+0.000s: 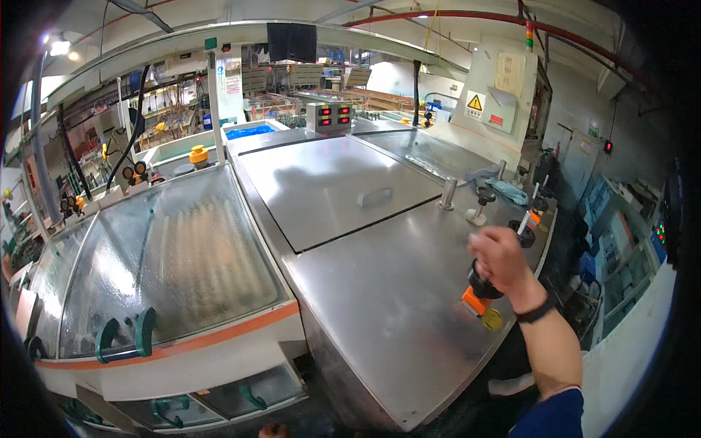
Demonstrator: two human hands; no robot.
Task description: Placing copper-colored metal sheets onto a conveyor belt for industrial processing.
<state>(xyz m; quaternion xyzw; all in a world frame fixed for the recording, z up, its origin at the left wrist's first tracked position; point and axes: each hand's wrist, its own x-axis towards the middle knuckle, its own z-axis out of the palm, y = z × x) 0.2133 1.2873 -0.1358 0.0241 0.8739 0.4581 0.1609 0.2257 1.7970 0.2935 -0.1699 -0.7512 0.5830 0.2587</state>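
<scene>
My right hand [500, 261] is curled closed at the top of a black knob [483, 283] on the right side of a stainless steel machine top [372, 306]. Part of the knob is hidden behind the hand. Just below it an orange tag or block [476, 300] and a round yellow disc [493, 319] sit on the steel. Beyond the hand stand another dark knob on a pale base [478, 206] and a short metal post [448, 194]. Only a little of my left hand [274, 431] shows at the lower edge, its fingers mostly cut off.
A steel lid with a handle [375, 197] lies flush in the machine top. At left is a wet, clear cover [182, 255] with green handles [125, 343]. A blue cloth [509, 191] lies at the far right. A box with red displays [329, 117] stands at the back.
</scene>
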